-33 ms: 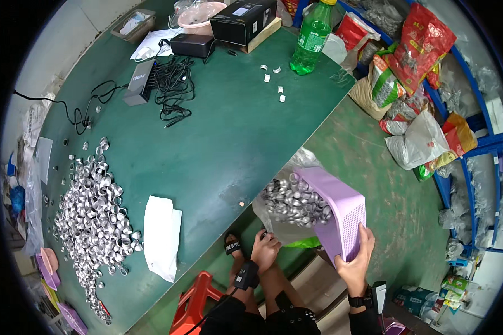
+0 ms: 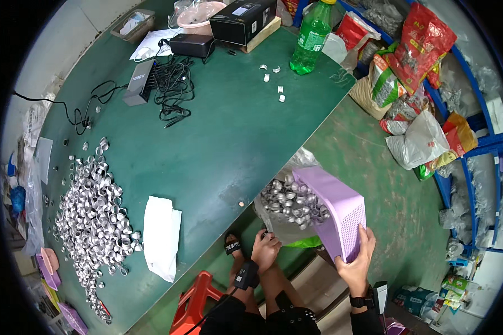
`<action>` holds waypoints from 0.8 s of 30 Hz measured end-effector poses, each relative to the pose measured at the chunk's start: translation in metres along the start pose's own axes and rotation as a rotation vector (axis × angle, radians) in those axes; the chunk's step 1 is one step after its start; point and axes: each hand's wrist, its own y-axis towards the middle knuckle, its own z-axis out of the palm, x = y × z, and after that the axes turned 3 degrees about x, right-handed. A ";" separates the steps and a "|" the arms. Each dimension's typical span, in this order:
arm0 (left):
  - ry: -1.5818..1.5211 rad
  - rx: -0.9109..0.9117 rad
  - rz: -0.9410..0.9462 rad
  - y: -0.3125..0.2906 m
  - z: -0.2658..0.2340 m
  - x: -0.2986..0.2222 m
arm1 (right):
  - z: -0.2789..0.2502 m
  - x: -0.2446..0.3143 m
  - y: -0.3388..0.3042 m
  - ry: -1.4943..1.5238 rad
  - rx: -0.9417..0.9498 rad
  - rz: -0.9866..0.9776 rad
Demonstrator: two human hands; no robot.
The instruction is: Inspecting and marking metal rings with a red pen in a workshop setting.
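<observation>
My right hand [image 2: 356, 261] is closed on the end of a purple plastic basket [image 2: 343, 204] with perforated walls, tipped on its side. Its mouth faces left over a clear plastic bag [image 2: 290, 230] beside the table edge. Small silvery metal rings [image 2: 296, 204] lie between the basket's mouth and the bag; how many are still in the basket is hidden. My left hand [image 2: 266, 248] is closed at the bag's near-left edge, pinching its rim. On the left of the table spreads a big heap of similar metal rings [image 2: 92, 215].
A green table [image 2: 218, 134] fills the left. It bears a white paper packet [image 2: 162, 239], tangled black cables [image 2: 173, 89], a black box [image 2: 243, 21] and a green bottle [image 2: 313, 39]. A red stool [image 2: 195, 304] stands below. Blue shelving [image 2: 489, 146] with filled bags lines the right.
The metal rings at the basket's mouth have shifted, and their heap looks smaller and looser. Both hands and the basket have stayed nearly in place.
</observation>
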 end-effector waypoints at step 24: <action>-0.137 -0.113 -0.158 -0.027 -0.075 -0.025 | -0.066 0.031 -0.067 0.864 -0.456 0.490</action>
